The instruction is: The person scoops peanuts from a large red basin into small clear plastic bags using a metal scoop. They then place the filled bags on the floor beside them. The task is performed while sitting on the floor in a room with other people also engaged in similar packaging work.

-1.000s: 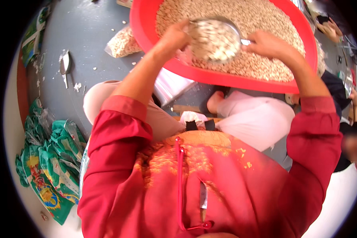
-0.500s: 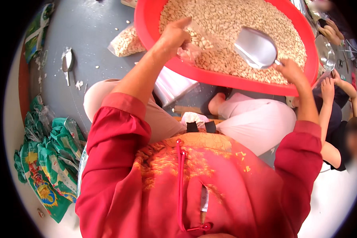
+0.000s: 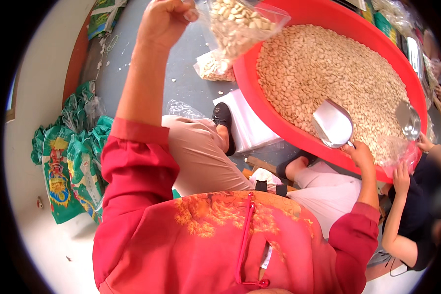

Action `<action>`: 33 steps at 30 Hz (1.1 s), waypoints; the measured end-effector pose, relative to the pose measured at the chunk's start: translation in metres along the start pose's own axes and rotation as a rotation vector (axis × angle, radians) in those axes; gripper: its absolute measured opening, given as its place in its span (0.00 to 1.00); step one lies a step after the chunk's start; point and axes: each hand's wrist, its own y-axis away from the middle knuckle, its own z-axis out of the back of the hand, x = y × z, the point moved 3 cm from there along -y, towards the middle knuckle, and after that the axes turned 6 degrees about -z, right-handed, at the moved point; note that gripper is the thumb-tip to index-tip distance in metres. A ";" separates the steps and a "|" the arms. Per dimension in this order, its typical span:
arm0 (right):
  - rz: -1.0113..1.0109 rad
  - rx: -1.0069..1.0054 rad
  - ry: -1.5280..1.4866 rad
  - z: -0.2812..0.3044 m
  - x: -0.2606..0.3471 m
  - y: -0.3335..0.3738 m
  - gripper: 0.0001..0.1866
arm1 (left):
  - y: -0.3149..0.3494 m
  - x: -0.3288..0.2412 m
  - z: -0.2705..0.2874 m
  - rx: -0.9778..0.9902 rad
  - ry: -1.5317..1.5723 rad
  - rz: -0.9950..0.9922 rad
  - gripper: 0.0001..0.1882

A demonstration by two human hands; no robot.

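My left hand [image 3: 165, 24] is raised at the upper left, fingers closed on the top of a clear plastic bag [image 3: 237, 27]. Pale flat seeds partly fill this bag, which hangs beside the left rim of a big red tub [image 3: 250, 81]. The tub holds a wide bed of the same seeds [image 3: 323, 68], which look like pumpkin seeds. At the tub's near edge my right hand [image 3: 361, 156] grips the handle of a metal scoop [image 3: 334, 122]. The scoop lies over the seeds, and no seeds show in it.
Another filled bag [image 3: 213, 67] lies on the grey floor left of the tub. A stack of clear plastic bags [image 3: 252, 130] sits near my foot. Green printed packages [image 3: 59, 171] lean at the left. A co-worker on the right has a second scoop [image 3: 409, 120] and a bag [image 3: 396, 149].
My left hand has lifted the bag of seeds out of the tub, up and left. The right hand still holds its scoop. The co-worker's scoop and bag are now over the tub. The view has shifted.
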 end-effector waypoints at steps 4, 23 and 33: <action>-0.037 0.010 0.096 0.001 0.009 -0.007 0.18 | -0.035 0.002 0.056 -0.063 -0.193 0.089 0.31; -0.059 0.045 0.137 0.016 0.045 -0.016 0.16 | 0.064 0.223 0.119 0.950 -1.685 0.462 0.08; -0.045 0.068 0.164 0.023 0.046 -0.011 0.14 | 0.203 0.411 0.127 0.708 -1.628 1.012 0.11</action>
